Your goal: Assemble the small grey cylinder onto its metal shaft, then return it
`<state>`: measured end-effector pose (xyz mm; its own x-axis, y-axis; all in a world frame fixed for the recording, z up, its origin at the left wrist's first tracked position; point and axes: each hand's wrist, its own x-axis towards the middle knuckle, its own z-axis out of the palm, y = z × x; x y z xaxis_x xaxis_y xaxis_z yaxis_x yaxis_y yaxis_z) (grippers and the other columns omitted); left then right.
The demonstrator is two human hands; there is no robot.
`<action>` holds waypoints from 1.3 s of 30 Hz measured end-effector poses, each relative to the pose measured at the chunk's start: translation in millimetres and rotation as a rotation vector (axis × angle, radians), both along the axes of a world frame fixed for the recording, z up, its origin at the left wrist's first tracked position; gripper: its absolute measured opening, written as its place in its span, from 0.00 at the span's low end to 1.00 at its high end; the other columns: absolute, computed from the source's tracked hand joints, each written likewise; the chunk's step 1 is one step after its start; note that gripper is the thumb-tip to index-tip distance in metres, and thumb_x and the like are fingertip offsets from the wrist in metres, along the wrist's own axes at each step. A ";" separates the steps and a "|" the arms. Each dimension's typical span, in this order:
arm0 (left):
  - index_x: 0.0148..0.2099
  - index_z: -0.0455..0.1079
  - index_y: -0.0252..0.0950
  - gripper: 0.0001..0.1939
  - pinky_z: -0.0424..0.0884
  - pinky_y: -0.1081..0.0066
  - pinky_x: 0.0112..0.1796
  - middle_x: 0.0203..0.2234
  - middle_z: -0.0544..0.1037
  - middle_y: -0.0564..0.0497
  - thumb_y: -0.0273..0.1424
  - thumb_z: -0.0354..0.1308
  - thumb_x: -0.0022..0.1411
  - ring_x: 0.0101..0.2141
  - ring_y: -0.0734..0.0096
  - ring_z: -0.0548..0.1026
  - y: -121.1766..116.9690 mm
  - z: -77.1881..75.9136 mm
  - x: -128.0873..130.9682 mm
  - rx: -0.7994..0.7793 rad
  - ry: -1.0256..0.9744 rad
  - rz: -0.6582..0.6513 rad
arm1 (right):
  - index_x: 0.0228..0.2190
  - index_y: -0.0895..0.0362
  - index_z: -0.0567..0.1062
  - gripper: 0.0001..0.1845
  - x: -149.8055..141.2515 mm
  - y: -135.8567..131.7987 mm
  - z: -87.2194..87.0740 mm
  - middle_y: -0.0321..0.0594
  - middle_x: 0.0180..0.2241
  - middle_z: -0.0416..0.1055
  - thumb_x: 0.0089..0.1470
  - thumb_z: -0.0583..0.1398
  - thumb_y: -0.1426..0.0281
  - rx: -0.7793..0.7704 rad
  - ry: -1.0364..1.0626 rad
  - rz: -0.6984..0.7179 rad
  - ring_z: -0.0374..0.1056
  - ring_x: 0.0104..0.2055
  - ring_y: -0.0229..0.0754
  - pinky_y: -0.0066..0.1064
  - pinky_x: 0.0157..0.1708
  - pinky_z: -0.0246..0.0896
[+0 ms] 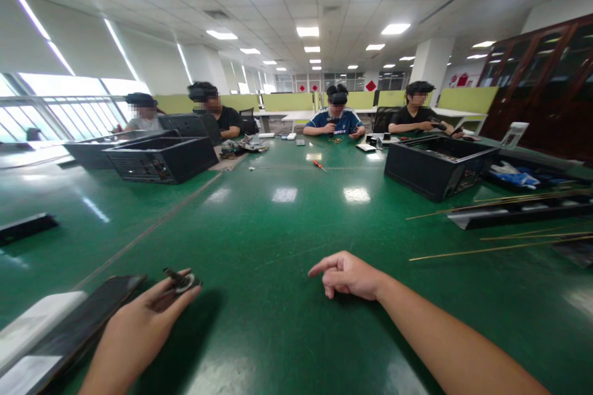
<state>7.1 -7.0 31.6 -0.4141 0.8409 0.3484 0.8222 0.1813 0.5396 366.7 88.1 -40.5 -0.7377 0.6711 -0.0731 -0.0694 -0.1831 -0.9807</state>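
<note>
My left hand [146,321] is closed on a small dark part with a pale round ring [186,282], pinched between thumb and fingers above the table. Its exact kind is too small to make out. Just left of that hand lie a long flat black piece [99,311] and a white slab [39,324], side by side. My right hand [349,274] hovers low over the green tabletop [278,228], index finger stretched out and the other fingers loosely curled. Nothing shows in it.
Black computer cases [162,157] stand at the left, and another case [438,163] at the right. An orange screwdriver [319,165] lies mid-table. Thin brass-coloured rods [467,251] and a dark metal channel [504,216] reach in from the right. Several people sit around the far side.
</note>
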 end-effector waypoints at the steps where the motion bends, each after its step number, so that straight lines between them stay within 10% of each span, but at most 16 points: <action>1: 0.40 0.78 0.44 0.17 0.76 0.66 0.35 0.29 0.84 0.57 0.43 0.65 0.47 0.34 0.58 0.82 8.8 9.4 16.0 -0.015 -0.040 -0.036 | 0.45 0.63 0.77 0.25 -0.2 -0.2 0.2 0.36 0.19 0.72 0.46 0.67 0.63 0.000 0.004 0.000 0.50 0.15 0.27 0.23 0.16 0.37; 6: 0.46 0.76 0.34 0.22 0.75 0.61 0.45 0.39 0.82 0.45 0.42 0.64 0.51 0.41 0.58 0.79 71.1 22.4 99.0 0.132 -0.227 -0.399 | 0.47 0.63 0.74 0.27 2.5 7.4 -0.9 0.37 0.22 0.73 0.46 0.66 0.63 0.036 0.094 -0.205 0.53 0.17 0.28 0.23 0.16 0.40; 12: 0.44 0.76 0.37 0.16 0.74 0.64 0.42 0.39 0.80 0.46 0.32 0.65 0.51 0.40 0.62 0.78 117.0 -22.3 165.7 0.115 -0.142 -0.734 | 0.50 0.58 0.68 0.31 10.8 28.4 -13.6 0.37 0.36 0.71 0.40 0.64 0.75 0.220 0.065 -0.605 0.52 0.19 0.26 0.22 0.18 0.47; 21: 0.46 0.77 0.42 0.17 0.71 0.69 0.41 0.36 0.78 0.50 0.27 0.66 0.51 0.39 0.66 0.77 113.8 -59.8 164.7 0.059 -0.152 -0.898 | 0.48 0.55 0.66 0.29 2.1 16.9 -14.2 0.40 0.43 0.68 0.41 0.61 0.79 0.391 -0.134 -0.538 0.57 0.22 0.28 0.23 0.21 0.50; 39: 0.40 0.74 0.39 0.10 0.70 0.68 0.39 0.33 0.79 0.50 0.27 0.64 0.52 0.36 0.66 0.76 108.4 -58.4 174.7 0.101 -0.211 -0.943 | 0.37 0.58 0.75 0.13 3.9 9.7 -6.6 0.38 0.31 0.72 0.46 0.63 0.72 0.459 -0.266 -0.598 0.65 0.27 0.37 0.28 0.28 0.58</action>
<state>181.8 101.5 -26.8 0.3520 0.8298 0.4330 0.4910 -0.5576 0.6694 370.7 97.8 -47.1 -0.2397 0.9533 0.1836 0.2185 0.2373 -0.9466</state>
